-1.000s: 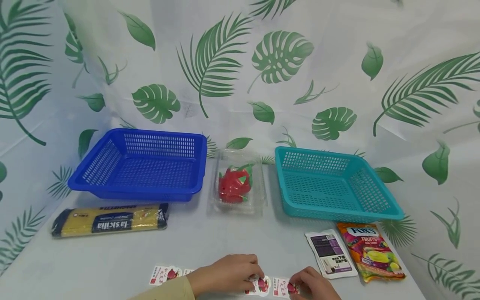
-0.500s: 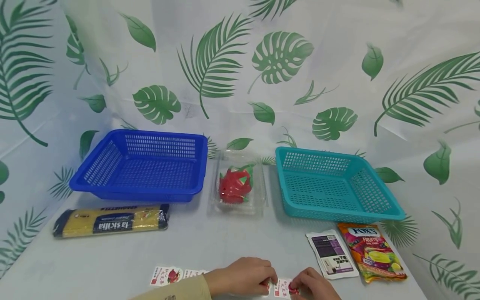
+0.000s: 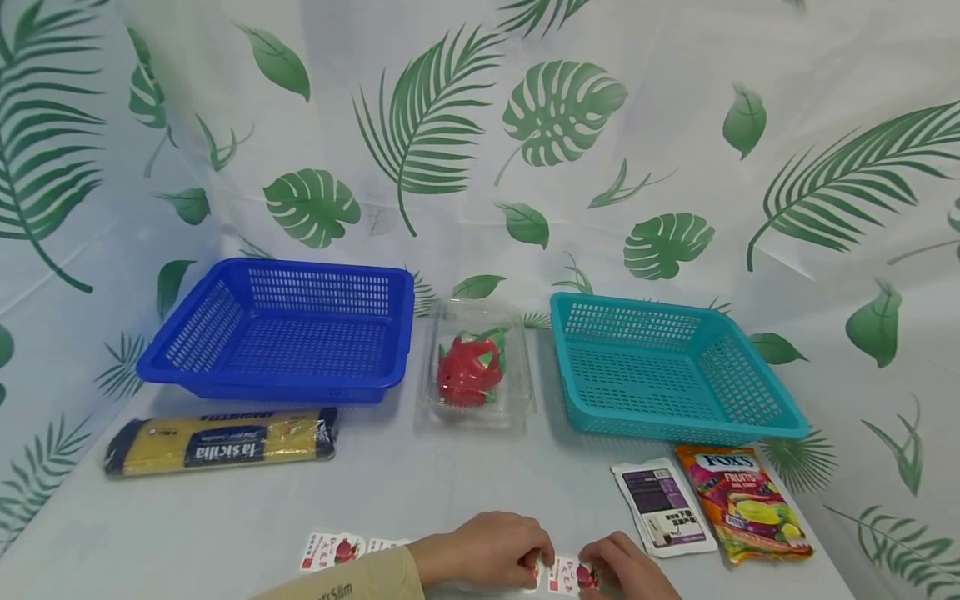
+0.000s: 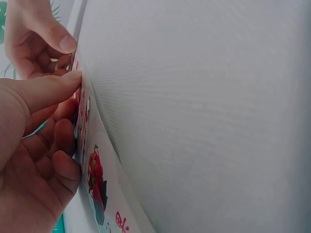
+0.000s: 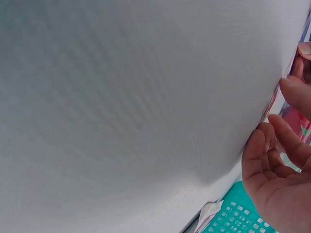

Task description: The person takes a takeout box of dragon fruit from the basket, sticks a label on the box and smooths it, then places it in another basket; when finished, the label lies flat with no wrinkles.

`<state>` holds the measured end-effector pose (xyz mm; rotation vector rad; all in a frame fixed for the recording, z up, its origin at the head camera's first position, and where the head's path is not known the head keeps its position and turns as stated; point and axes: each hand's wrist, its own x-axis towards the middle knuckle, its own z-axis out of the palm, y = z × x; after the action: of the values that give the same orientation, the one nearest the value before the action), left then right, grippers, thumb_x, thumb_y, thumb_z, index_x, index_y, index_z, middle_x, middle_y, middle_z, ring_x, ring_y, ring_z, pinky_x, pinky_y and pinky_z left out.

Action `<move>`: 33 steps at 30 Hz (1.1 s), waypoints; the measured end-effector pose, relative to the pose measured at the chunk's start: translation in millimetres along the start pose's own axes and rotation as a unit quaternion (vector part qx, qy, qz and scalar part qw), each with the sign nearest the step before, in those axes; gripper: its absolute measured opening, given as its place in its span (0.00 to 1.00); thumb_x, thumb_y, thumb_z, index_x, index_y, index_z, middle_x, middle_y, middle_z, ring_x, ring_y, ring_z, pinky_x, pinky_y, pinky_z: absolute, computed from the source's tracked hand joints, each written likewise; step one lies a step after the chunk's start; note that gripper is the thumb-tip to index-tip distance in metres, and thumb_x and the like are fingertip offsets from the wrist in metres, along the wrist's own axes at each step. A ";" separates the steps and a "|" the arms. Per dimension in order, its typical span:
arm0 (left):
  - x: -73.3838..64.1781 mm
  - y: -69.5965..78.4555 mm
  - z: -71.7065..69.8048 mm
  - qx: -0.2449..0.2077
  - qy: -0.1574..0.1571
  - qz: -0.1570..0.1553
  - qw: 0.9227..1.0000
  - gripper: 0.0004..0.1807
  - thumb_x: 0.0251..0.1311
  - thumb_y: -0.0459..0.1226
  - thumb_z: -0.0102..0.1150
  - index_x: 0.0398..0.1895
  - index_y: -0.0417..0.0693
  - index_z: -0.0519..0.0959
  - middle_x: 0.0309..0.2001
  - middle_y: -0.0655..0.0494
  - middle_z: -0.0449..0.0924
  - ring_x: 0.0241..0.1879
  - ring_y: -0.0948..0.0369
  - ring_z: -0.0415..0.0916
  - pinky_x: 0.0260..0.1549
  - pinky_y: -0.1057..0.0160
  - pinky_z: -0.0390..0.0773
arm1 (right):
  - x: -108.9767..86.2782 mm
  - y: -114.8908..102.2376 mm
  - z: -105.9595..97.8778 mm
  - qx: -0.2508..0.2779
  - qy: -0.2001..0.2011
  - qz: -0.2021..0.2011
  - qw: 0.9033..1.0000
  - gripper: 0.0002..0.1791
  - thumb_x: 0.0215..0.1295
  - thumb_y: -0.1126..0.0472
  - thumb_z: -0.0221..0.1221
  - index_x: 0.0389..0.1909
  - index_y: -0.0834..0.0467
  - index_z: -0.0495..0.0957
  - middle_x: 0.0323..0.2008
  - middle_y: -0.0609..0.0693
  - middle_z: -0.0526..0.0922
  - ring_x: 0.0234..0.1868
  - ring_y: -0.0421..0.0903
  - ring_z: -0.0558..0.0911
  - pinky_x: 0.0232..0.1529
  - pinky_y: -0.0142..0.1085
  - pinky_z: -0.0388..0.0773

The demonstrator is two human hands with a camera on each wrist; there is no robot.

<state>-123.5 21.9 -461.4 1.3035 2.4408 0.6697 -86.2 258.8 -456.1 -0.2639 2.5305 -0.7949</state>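
Note:
A strip of white stickers [image 3: 332, 552] printed with dragon fruit lies along the front of the table, partly covered by the left forearm. Over its right part, the left hand [image 3: 495, 548] pinches the strip; in the left wrist view its thumb and curled fingers meet at the strip's edge, above a dragon fruit picture [image 4: 97, 182]. The right hand [image 3: 628, 570] holds the right end of the strip, fingers bent over the last sticker [image 3: 562, 575]. In the right wrist view both hands are close together, and the right hand [image 5: 279, 177] hides most of the strip.
A clear plastic box [image 3: 519, 408] holding a red dragon fruit [image 3: 471, 371] stands centrally, between a blue basket [image 3: 285, 389] and a teal basket [image 3: 675, 429]. A spaghetti packet [image 3: 221, 442] lies left. A white pouch [image 3: 663, 508] and a Fox's candy bag [image 3: 742, 504] lie right.
The left hand has moved right along the strip, closer to the right hand, and now covers more of the sticker beside it. The right hand has stayed nearly in place.

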 end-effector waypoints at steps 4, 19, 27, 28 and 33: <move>0.3 -0.7 0.2 -0.001 0.003 0.005 1.000 0.10 0.58 0.40 0.68 0.43 0.57 0.81 0.27 0.72 0.67 0.26 0.77 0.62 0.28 0.80 0.63 | 0.6 1.3 -0.2 0.015 -0.007 -0.020 1.000 0.17 0.60 0.47 0.66 0.40 0.56 0.78 0.37 0.46 0.69 0.34 0.39 0.68 0.35 0.30 0.71; 2.6 -4.1 0.9 -0.056 -0.017 -0.011 0.998 0.09 0.60 0.39 0.67 0.43 0.55 0.81 0.27 0.72 0.67 0.25 0.77 0.63 0.28 0.77 0.65 | 0.8 1.8 1.5 0.017 -0.027 -0.043 0.999 0.08 0.64 0.53 0.64 0.35 0.53 0.78 0.38 0.46 0.67 0.34 0.36 0.67 0.35 0.30 0.70; 3.2 -4.9 0.5 -0.055 -0.018 -0.008 0.998 0.09 0.61 0.39 0.66 0.43 0.55 0.81 0.27 0.71 0.67 0.25 0.76 0.63 0.29 0.77 0.65 | -0.6 -1.9 -0.6 -0.023 -0.004 0.026 0.999 0.31 0.52 0.40 0.68 0.51 0.57 0.77 0.42 0.47 0.70 0.38 0.44 0.70 0.39 0.36 0.74; 3.3 -5.0 0.2 -0.055 -0.019 -0.007 0.998 0.09 0.61 0.39 0.66 0.43 0.55 0.81 0.27 0.71 0.67 0.25 0.76 0.63 0.29 0.77 0.65 | -0.8 -1.9 -1.6 -0.027 -0.004 0.036 0.999 0.31 0.52 0.41 0.69 0.50 0.56 0.77 0.42 0.47 0.70 0.39 0.45 0.70 0.40 0.38 0.75; 3.5 -5.2 -0.2 -0.055 -0.020 -0.006 0.998 0.09 0.61 0.39 0.66 0.43 0.55 0.81 0.27 0.71 0.68 0.25 0.77 0.63 0.29 0.78 0.65 | -2.5 0.6 -4.9 -0.025 -0.008 0.056 0.998 0.27 0.54 0.44 0.69 0.48 0.57 0.77 0.41 0.47 0.70 0.39 0.46 0.71 0.40 0.38 0.74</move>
<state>-129.2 22.3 -464.1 1.2472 2.3433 0.7565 -86.4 262.4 -452.0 -0.1412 2.5279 -0.6852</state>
